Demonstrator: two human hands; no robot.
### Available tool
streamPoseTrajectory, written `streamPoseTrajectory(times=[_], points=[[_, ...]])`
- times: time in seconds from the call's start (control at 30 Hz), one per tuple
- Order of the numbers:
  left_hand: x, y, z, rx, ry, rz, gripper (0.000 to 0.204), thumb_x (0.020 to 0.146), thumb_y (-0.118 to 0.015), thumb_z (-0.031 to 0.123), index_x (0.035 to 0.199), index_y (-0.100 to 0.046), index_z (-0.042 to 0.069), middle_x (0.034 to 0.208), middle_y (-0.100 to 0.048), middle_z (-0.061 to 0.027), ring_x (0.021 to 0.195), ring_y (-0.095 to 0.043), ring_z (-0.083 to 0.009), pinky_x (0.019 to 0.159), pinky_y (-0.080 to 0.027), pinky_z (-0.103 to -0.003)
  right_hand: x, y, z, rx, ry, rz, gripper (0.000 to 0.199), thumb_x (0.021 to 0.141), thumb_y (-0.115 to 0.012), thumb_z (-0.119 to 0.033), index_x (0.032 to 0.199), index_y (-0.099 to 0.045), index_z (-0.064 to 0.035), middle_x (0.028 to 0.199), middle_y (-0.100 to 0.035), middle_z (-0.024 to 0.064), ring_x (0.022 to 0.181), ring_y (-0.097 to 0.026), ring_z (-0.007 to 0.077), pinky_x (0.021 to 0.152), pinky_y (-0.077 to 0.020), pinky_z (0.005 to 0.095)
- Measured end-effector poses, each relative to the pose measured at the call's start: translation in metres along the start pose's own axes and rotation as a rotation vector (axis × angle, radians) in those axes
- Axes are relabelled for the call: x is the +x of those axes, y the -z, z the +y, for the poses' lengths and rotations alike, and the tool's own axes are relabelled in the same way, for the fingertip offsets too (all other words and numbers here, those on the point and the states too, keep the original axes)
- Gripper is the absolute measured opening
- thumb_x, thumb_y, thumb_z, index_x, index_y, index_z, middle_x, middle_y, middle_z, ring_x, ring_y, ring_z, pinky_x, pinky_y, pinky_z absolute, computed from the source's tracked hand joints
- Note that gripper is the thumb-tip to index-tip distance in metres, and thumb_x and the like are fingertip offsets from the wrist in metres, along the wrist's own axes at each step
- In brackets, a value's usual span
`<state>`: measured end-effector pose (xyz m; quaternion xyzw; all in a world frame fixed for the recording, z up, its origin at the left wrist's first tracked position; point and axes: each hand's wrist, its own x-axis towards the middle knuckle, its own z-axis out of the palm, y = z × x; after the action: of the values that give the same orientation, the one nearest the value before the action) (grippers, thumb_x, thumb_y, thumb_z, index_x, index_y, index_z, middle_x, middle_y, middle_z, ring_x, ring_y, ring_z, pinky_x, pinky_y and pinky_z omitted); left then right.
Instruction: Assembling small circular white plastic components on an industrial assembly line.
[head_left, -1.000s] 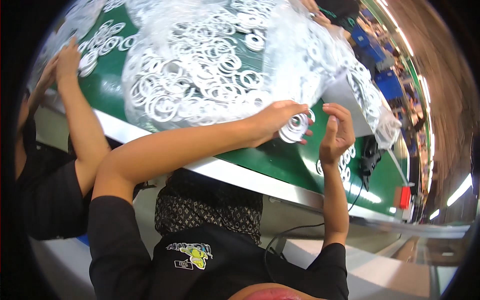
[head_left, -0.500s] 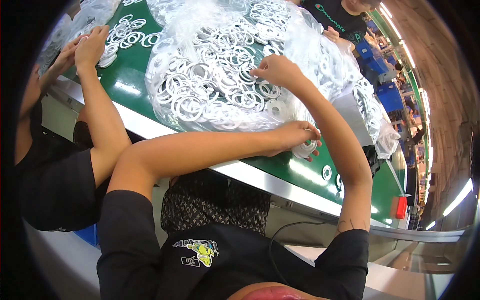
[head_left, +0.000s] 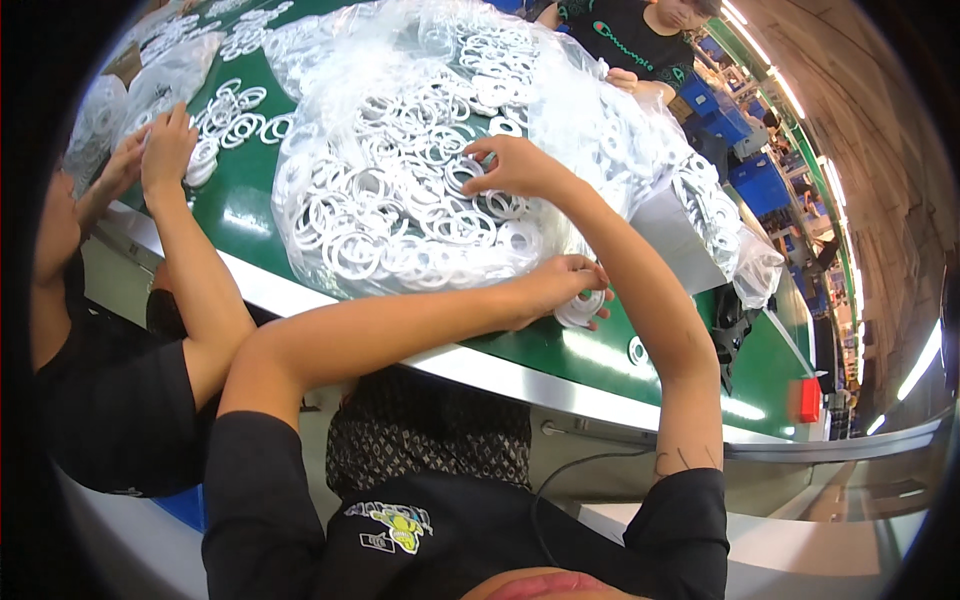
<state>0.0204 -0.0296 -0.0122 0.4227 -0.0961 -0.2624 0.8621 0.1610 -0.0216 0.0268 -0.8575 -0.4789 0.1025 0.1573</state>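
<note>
My left hand [head_left: 555, 285] is closed around a small stack of white flat rings [head_left: 578, 312], held just above the green table near its front edge. My right hand [head_left: 515, 168] reaches over a heap of loose white rings [head_left: 375, 200] lying in a large clear plastic bag [head_left: 300, 255]. Its thumb and fingers are spread apart close to the rings, with nothing visibly gripped.
A white box [head_left: 685, 235] with bagged rings stands to the right of the heap. A single ring [head_left: 637, 350] lies on the green table [head_left: 690, 375]. A red container [head_left: 809, 400] sits at the right end. At left, a co-worker's hands [head_left: 165, 150] handle rings; another person [head_left: 640, 45] is opposite.
My right hand has opened its fingers and shifted over the heap. My left hand keeps its ring stack. The whole view has moved slightly.
</note>
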Motion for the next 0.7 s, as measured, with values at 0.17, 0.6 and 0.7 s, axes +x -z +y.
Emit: streamPoseTrajectory(times=[0.17,0.6,0.7], points=[[-0.003,-0.008,0.0,-0.009,0.032,-0.01,0.031,0.089,-0.057,0.018,0.111,-0.045,-0.002,0.104,-0.059,-0.0138,0.094,-0.065,-0.026,0.074,-0.058,-0.038,-0.013,0.006,-0.003,-0.033,0.124,0.117,0.051,0.07,-0.077,-0.027,0.114,-0.062,-0.0032,0.101,-0.066,0.0143,0.082,-0.062,0.0209,0.073,-0.0501,0.0314],[-0.009,-0.004,0.012,-0.314,-0.046,0.094,0.044,0.095,-0.031,0.034,0.119,-0.048,0.001,0.115,-0.058,-0.0154,0.103,-0.06,-0.028,0.084,-0.052,-0.049,-0.194,0.015,-0.011,0.376,-0.079,0.704,0.044,0.071,-0.078,-0.012,0.108,-0.06,0.0009,0.096,-0.061,0.0083,0.084,-0.06,0.0141,0.076,-0.0479,0.0256],[-0.007,-0.001,0.019,-0.347,-0.059,0.037,0.05,0.094,-0.03,0.034,0.126,-0.045,-0.001,0.12,-0.056,-0.0143,0.109,-0.056,-0.0246,0.095,-0.045,-0.042,-0.207,-0.006,-0.005,0.168,-0.061,0.812,0.054,0.06,-0.086,-0.017,0.102,-0.055,-0.0002,0.096,-0.06,0.0092,0.086,-0.058,0.0176,0.073,-0.0469,0.0274]])
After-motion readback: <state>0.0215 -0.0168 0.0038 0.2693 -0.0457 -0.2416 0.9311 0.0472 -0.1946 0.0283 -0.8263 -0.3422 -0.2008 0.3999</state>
